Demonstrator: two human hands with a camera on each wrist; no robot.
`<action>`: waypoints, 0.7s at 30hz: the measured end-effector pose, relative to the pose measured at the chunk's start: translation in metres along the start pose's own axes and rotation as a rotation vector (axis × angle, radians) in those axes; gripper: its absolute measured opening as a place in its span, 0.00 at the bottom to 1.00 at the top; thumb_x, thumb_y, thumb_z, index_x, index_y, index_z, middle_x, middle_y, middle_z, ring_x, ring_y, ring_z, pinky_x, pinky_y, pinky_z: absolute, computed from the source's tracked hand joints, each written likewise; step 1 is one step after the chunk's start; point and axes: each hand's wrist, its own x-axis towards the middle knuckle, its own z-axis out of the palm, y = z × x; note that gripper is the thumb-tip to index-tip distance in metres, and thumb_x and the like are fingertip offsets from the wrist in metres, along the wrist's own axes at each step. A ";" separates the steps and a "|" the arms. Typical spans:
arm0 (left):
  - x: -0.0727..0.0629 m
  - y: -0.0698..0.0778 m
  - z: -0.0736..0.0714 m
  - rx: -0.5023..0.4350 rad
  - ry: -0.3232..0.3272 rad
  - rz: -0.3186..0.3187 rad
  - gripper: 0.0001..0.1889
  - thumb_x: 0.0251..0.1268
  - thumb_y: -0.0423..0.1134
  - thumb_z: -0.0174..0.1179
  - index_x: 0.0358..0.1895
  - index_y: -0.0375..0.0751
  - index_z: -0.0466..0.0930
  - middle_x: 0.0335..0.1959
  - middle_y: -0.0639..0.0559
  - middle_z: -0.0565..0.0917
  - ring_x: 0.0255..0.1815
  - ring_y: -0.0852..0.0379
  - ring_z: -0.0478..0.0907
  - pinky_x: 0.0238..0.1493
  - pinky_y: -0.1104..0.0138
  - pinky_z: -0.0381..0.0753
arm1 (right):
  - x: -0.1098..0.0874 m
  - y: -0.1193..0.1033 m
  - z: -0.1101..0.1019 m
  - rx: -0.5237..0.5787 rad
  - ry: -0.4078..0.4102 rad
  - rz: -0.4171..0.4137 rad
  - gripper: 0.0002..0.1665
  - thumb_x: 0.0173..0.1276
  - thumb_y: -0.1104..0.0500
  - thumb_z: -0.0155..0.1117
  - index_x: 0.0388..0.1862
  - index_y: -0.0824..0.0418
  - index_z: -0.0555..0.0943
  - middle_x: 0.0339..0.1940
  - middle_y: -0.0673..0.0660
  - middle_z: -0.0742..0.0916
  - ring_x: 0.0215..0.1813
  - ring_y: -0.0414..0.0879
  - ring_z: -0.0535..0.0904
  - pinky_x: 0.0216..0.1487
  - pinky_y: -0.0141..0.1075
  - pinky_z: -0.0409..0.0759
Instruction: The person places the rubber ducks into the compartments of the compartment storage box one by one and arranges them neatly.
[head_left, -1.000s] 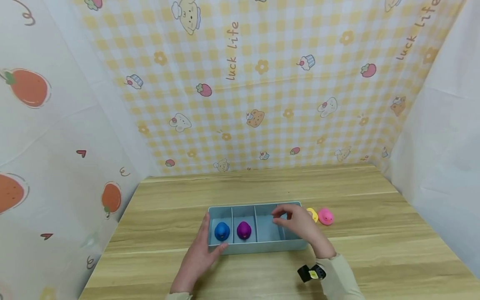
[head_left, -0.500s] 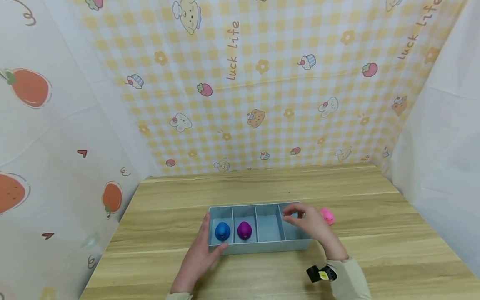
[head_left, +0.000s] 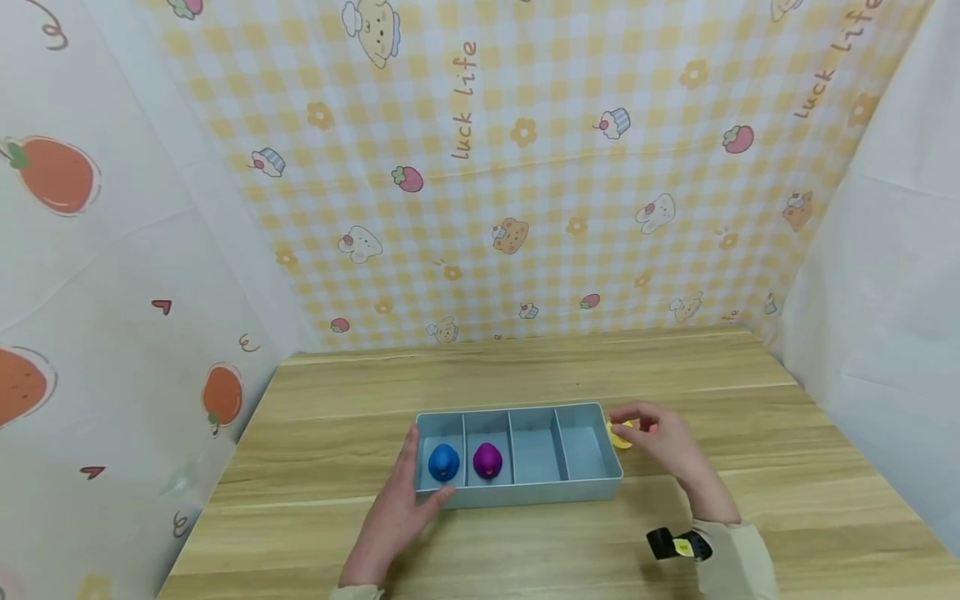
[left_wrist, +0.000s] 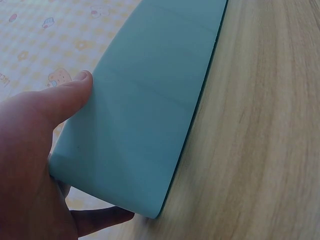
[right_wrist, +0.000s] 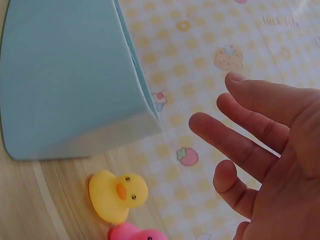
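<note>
A blue-grey box (head_left: 525,495) with a row of compartments lies on the table. My left hand (head_left: 396,510) grips its left end, thumb at the front rim and fingers along the end wall. In the leftmost compartment sits a blue toy duck (head_left: 444,463), and beside it, one compartment over, a purple toy duck (head_left: 487,462). My right hand (head_left: 666,442) hovers off the box's right end, fingers loosely bent with nothing between them. Under it stands a yellow rubber duck (right_wrist: 111,197), partly hidden in the head view. A pink duck (right_wrist: 136,233) is close beside the yellow one.
The wooden table (head_left: 360,383) runs back to a yellow checked backdrop (head_left: 420,250). White sheets hang at the left and right sides. A black strap with a small device (head_left: 678,545) is on my right wrist.
My right hand has moved right, from over the third compartment, past the rightmost one, to above the yellow duck outside the box. The left hand stays at the box's left end.
</note>
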 end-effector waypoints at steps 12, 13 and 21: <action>0.000 0.000 0.001 -0.008 -0.008 -0.017 0.51 0.61 0.56 0.61 0.78 0.51 0.34 0.78 0.42 0.47 0.71 0.34 0.59 0.66 0.42 0.65 | -0.005 0.029 -0.025 -0.016 0.025 0.136 0.22 0.65 0.51 0.66 0.52 0.63 0.81 0.35 0.57 0.76 0.35 0.46 0.66 0.29 0.32 0.65; 0.000 -0.001 0.001 -0.009 -0.009 -0.018 0.51 0.61 0.56 0.61 0.78 0.51 0.34 0.78 0.42 0.47 0.72 0.34 0.58 0.66 0.42 0.65 | -0.005 0.031 -0.026 -0.017 0.023 0.145 0.22 0.65 0.50 0.66 0.53 0.63 0.80 0.34 0.57 0.75 0.35 0.46 0.66 0.29 0.32 0.65; 0.002 0.001 0.000 0.000 -0.017 -0.023 0.51 0.62 0.57 0.60 0.78 0.53 0.32 0.78 0.42 0.46 0.72 0.34 0.58 0.66 0.42 0.65 | -0.004 0.052 -0.030 -0.019 -0.009 0.195 0.27 0.65 0.52 0.65 0.61 0.62 0.75 0.33 0.58 0.73 0.33 0.46 0.65 0.28 0.33 0.64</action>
